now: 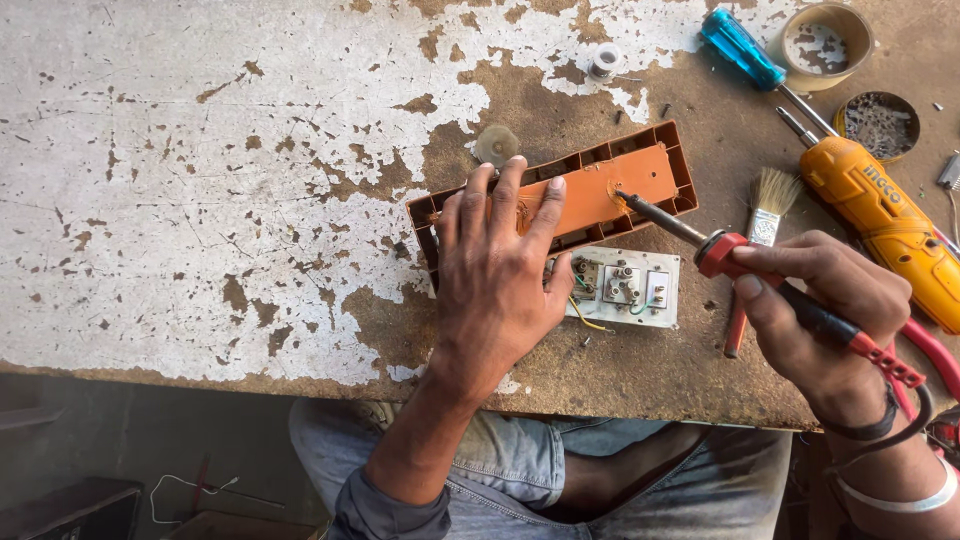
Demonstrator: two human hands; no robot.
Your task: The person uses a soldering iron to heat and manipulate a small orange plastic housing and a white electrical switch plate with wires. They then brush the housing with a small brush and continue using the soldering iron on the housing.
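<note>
- Right hand [825, 310]: closed around the red-and-black handle of a soldering iron [740, 255], pencil fashion; the tip is touching the right part of the orange switchboard box [600, 185].
- Left hand [500, 265]: lying open and flat, fingers spread, pressing down the left part of the box; gripping nothing.
- Orange switchboard box: lying back-up on the chipped white-painted workbench [200, 200].
- White switch-and-socket plate [625, 287]: lying just below the box, terminals and short wires facing up.
- Paintbrush [765, 215]: lying right of the box, beside the iron.
- Yellow power tool [885, 215] and blue-handled screwdriver [745, 50]: lying farther right of the box.
- Step in hand, by judgement: the hot tip is working the box plastic; the next move is calling for firm bracing and fingers kept off the tip.
</note>
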